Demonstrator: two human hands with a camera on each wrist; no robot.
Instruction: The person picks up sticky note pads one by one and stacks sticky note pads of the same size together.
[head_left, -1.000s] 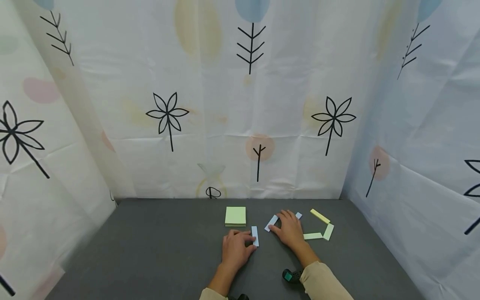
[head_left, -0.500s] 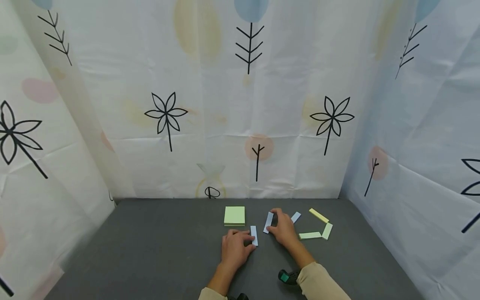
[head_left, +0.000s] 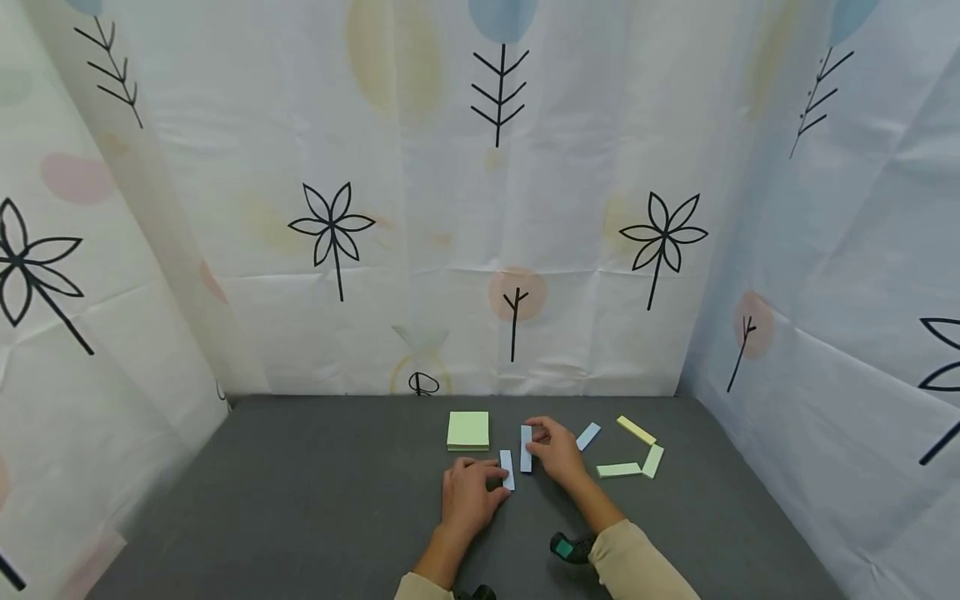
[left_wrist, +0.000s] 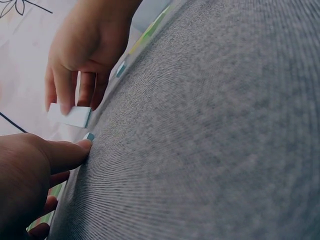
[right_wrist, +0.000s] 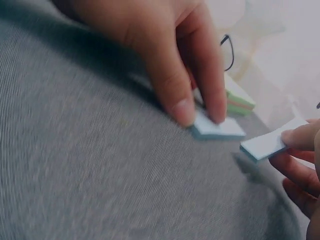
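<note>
Left hand (head_left: 467,496) fingertips pressed on blue strip (head_left: 507,469); right hand (head_left: 556,451) pinching second blue strip (head_left: 526,447) (lifted at one end). Judged light, flimsy, best gripped at edges.

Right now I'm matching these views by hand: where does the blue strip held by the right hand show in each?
Head: blue strip low centre, pinched by the right hand.
Left wrist: upper left, under that hand's fingertips.
Right wrist: right edge.
Shared landmark: the second strip, pressed flat by the left hand.
</note>
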